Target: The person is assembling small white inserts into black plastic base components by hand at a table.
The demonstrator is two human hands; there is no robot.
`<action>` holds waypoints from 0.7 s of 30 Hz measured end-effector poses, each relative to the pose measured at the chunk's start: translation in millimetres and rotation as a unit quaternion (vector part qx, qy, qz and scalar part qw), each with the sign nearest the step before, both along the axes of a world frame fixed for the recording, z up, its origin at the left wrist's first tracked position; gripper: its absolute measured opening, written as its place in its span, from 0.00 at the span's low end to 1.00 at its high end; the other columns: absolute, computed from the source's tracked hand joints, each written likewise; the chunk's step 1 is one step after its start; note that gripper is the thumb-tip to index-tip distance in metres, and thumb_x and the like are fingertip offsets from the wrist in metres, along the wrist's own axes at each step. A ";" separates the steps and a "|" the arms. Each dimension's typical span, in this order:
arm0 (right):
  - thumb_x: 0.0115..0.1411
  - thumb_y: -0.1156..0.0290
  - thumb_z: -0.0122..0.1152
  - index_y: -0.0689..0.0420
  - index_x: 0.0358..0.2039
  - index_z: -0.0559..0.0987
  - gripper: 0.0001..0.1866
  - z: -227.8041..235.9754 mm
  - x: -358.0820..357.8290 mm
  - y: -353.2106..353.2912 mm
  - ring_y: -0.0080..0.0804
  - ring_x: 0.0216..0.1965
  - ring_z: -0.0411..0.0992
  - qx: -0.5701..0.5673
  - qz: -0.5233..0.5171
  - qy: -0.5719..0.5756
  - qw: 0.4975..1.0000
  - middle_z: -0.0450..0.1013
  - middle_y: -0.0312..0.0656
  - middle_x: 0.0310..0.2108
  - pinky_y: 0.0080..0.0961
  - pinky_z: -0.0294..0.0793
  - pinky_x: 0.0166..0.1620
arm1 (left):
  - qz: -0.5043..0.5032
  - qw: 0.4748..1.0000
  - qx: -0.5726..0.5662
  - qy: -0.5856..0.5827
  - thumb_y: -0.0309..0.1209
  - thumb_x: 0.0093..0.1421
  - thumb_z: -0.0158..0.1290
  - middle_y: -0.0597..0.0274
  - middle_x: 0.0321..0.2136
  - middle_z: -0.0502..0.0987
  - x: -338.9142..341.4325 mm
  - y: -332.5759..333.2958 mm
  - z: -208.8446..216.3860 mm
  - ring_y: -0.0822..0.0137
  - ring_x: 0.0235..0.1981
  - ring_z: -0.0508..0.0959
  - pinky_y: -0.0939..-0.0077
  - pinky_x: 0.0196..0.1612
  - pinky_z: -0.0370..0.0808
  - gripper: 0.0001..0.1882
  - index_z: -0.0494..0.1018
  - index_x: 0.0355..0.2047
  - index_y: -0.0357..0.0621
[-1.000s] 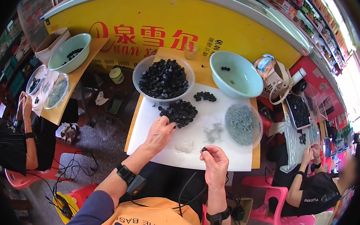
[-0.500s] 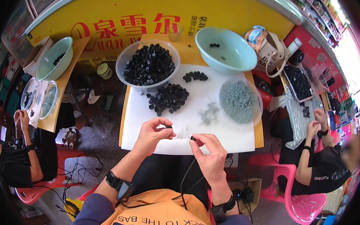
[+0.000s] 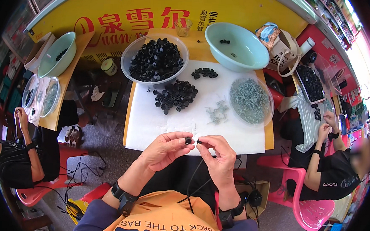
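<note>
1. One left hand (image 3: 166, 151) and one right hand (image 3: 218, 155) are holding one black part (image 3: 188, 140) each.
2. Two green bowls (image 3: 250, 51) are standing in view.
3. One clear bowl (image 3: 127, 61) is holding uncountably many black parts.
4. Two black heaps (image 3: 177, 96) are lying on one white sheet (image 3: 158, 131).
5. Three round clear dishes (image 3: 271, 114) are resting on two surfaces (image 3: 197, 48).
6. Two co-workers (image 3: 334, 171) are sitting nearby.

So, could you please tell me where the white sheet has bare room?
Bare: left front, between the black pile and left hand; right front, between the round tray and right hand. Crowded: the back, around the clear bowl.
</note>
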State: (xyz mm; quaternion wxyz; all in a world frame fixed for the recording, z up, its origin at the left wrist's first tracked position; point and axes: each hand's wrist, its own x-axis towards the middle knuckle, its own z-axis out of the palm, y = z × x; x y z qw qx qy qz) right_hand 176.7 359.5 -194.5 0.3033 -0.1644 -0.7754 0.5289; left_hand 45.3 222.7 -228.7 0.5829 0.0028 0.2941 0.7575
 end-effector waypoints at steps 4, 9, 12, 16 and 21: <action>0.53 0.82 0.66 0.62 0.38 0.80 0.11 2.2 1.5 -1.8 0.25 0.32 0.75 0.015 0.015 0.010 1.000 0.76 0.42 0.36 0.20 0.75 0.36 | 0.000 0.999 0.012 -0.034 0.22 0.62 0.53 0.50 0.42 0.78 1.7 -1.2 -2.7 0.63 0.44 0.81 0.79 0.47 0.81 0.16 0.70 0.50 0.30; 0.52 0.82 0.67 0.60 0.38 0.81 0.12 12.2 0.7 -6.3 0.27 0.29 0.76 0.086 0.003 0.022 0.996 0.76 0.42 0.34 0.20 0.76 0.33 | 0.009 0.999 0.027 -0.035 0.22 0.61 0.54 0.51 0.42 0.78 2.5 -2.3 -3.8 0.63 0.44 0.81 0.78 0.47 0.82 0.16 0.71 0.49 0.32; 0.51 0.82 0.68 0.60 0.38 0.81 0.13 14.4 0.8 -7.6 0.27 0.28 0.76 0.109 0.005 0.022 0.994 0.76 0.42 0.34 0.20 0.77 0.32 | -0.007 0.999 0.046 -0.010 0.22 0.62 0.54 0.53 0.43 0.78 3.6 -3.5 -6.9 0.63 0.46 0.79 0.74 0.51 0.79 0.15 0.72 0.49 0.35; 0.51 0.82 0.68 0.60 0.39 0.81 0.13 14.4 0.7 -8.0 0.27 0.28 0.76 0.133 0.008 0.026 0.991 0.76 0.42 0.34 0.20 0.77 0.31 | -0.007 0.996 0.082 0.025 0.22 0.61 0.55 0.55 0.44 0.78 5.0 -4.8 -11.8 0.64 0.46 0.79 0.71 0.54 0.77 0.15 0.73 0.49 0.37; 0.51 0.81 0.68 0.59 0.39 0.81 0.13 15.6 2.0 -7.5 0.27 0.29 0.76 0.144 0.007 0.017 0.989 0.76 0.42 0.34 0.20 0.78 0.31 | -0.014 0.996 0.079 0.023 0.22 0.61 0.55 0.54 0.45 0.78 3.9 -5.5 -9.6 0.65 0.46 0.79 0.71 0.54 0.77 0.15 0.73 0.49 0.37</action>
